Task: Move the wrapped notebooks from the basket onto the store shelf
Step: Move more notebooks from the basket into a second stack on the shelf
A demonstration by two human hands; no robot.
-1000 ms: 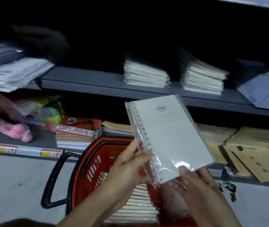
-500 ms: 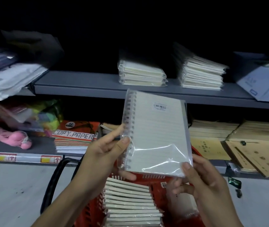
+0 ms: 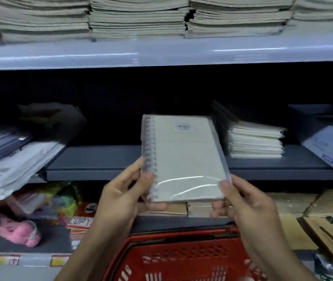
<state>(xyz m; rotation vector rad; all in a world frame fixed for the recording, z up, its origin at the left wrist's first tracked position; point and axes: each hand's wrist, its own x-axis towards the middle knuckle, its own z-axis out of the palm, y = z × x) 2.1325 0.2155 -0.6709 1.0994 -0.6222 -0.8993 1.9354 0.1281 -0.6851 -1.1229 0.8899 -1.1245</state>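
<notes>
Both your forearms reach forward and up. Your left hand (image 3: 121, 196) pinches the spiral edge of the wrapped notebook (image 3: 184, 157), thumb on top; your right hand (image 3: 249, 203) pinches its lower right corner, fingers (image 3: 217, 207) curled beneath.

The notebook (image 3: 184, 159) hides the stack behind it, its label is blurred, and the basket (image 3: 182, 258) runs off the near edge.

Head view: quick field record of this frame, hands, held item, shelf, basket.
held item: wrapped notebook, spiral edge on the left, raised in front of the grey shelf
left hand: grips the spiral-side lower corner
right hand: grips the lower right corner
shelf stock: notebook stack right of the held one
basket: red, below the hands
</notes>
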